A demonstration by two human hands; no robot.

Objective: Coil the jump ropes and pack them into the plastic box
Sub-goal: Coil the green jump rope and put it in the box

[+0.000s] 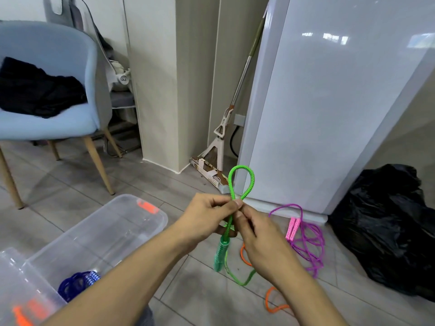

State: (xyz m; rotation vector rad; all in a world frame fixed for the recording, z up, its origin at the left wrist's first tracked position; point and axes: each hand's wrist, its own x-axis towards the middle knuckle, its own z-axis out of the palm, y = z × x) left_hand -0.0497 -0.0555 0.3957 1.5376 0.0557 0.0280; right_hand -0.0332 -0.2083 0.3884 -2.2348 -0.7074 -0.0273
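A green jump rope [242, 182] stands in a loop above my hands, its green handle [220, 255] hanging below them. My left hand [207, 220] pinches the rope at the base of the loop. My right hand [256, 231] grips the rope just beside it, fingers curled. A clear plastic box [113, 231] sits on the floor to the left, holding a coiled blue rope [75, 282]. A purple rope with pink handles [303, 234] lies on the floor to the right. An orange rope [270, 300] lies under my right forearm, partly hidden.
The box's clear lid with orange clips [16, 302] lies at the lower left. A blue chair [51, 97] stands at the left, a mop [221, 137] leans in the corner, a white fridge [329, 102] rises ahead, and a black rubbish bag [390, 227] sits at the right.
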